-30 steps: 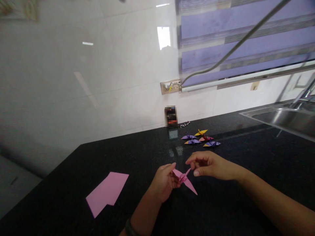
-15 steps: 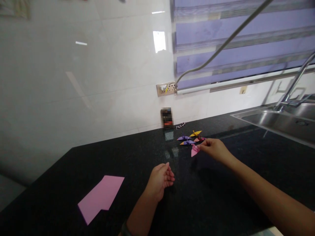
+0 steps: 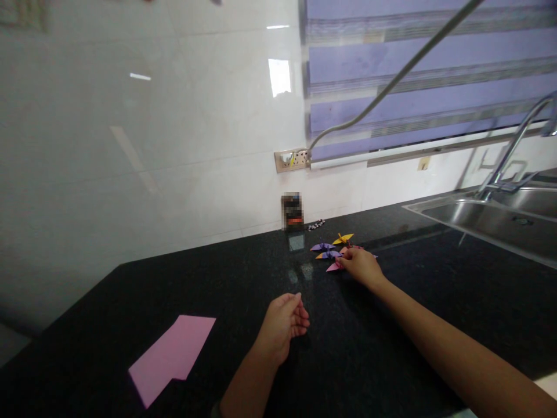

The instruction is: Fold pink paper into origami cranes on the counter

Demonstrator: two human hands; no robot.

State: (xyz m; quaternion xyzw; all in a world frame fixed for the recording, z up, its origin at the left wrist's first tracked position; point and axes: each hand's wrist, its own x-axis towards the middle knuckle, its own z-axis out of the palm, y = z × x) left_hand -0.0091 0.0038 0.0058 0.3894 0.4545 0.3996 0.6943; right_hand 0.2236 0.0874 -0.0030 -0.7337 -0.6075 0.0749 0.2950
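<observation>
My right hand (image 3: 362, 267) pinches a pink paper crane (image 3: 333, 267) low over the dark counter, at the near side of a small group of folded cranes. Behind it sit a purple crane (image 3: 322, 247), a purple and orange crane (image 3: 327, 255) and a yellow crane (image 3: 343, 238). A reddish crane (image 3: 344, 250) is partly covered by the hand. My left hand (image 3: 282, 322) rests on its side nearer to me, loosely curled, with nothing in it. Left of it lies a pile of pink paper sheets (image 3: 174, 354).
A blurred-out small box (image 3: 292, 212) stands against the tiled wall, with a beaded string (image 3: 316, 224) beside it. To the right are a steel sink (image 3: 483, 223) and a faucet (image 3: 517, 145). A cable (image 3: 378, 98) runs up from the wall socket (image 3: 287, 161).
My right hand has moved slightly left with the pink crane, which now sits level beside the other cranes. The left hand keeps its place. The whole view has shifted a little.
</observation>
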